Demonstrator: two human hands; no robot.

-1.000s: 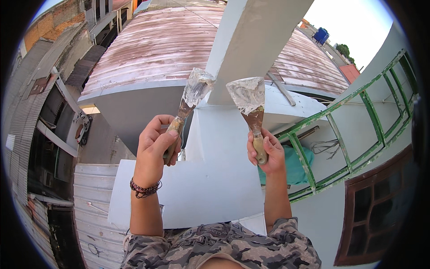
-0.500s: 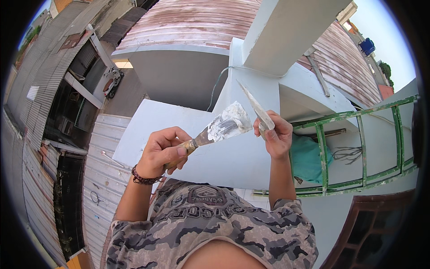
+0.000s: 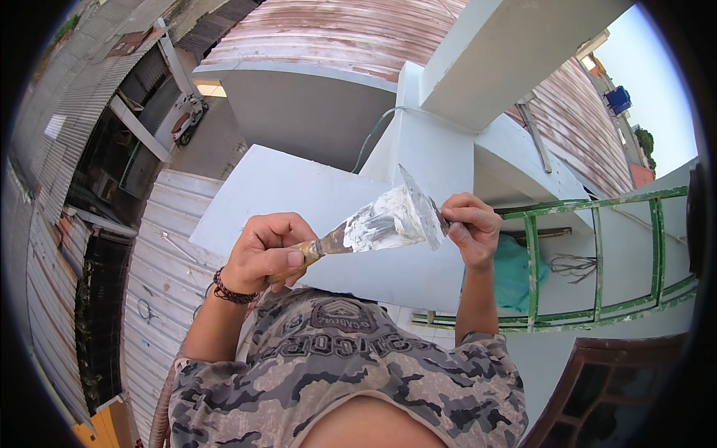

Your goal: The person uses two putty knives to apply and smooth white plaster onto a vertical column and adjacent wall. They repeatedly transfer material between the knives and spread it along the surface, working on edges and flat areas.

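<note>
Paste, thick, white and ridged, coats the flared metal blade of one scraper, smeared thinner and greyer toward its middle; the left hand grasps this tool by its worn, rounded, yellowish-brown handle, thumb laid along the top; the right hand pinches a second scraper between thumb and fingers, its blade turned nearly edge-on, a thin grey wedge against the broad end of the first; whether metal meets metal or only paste lies between, I cannot tell; both tools are in front of the torso, above a smooth, pale, flat-topped slab; a dark braided bracelet circles the left wrist, and the shirt is camouflage cloth with raised lettering; beyond the slab, a square-edged, smooth pillar slants before a ribbed roof, streaked reddish and white; to the right, a ladder in chipped green paint crosses before crumpled teal fabric, with a brown window frame below.
</note>
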